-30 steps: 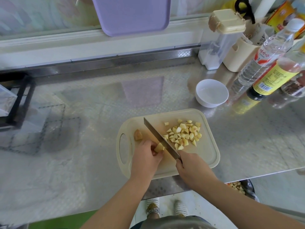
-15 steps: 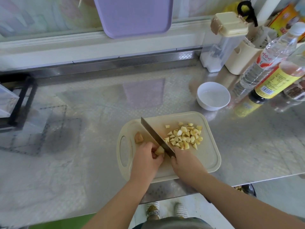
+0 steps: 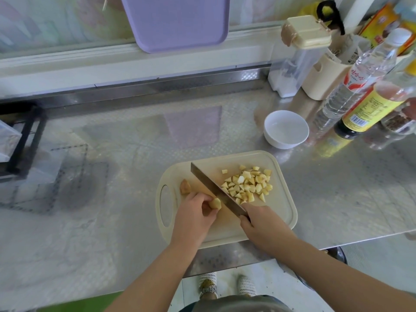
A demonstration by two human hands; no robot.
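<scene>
a small pale chunk [image 3: 215,203] is pinched between the thumb and curled fingers of the left hand [image 3: 193,218], near the middle of the cream cutting board [image 3: 280,213]. just to its right the knife [image 3: 213,188] is set diagonally across the board, with the tip pointed to the far left and the blade right beside the chunk; whether the edge touches it cannot be told. the handle is gripped by the right hand [image 3: 261,221], whose fingers are wrapped fully around it so that little of it is seen. on the far side of the blade a heap of diced pieces [image 3: 247,185] is spread over the right part of the board, and a single brownish piece [image 3: 185,186] is left near the board's handle hole, just beyond the left hand. the board is laid on a steel worktop [image 3: 123,188], close to its near edge. a white bowl [image 3: 286,129] is placed just beyond the board, and a clear bottle [image 3: 360,77] and a yellow-labelled bottle [image 3: 369,106] are stood to the right of the bowl.
</scene>
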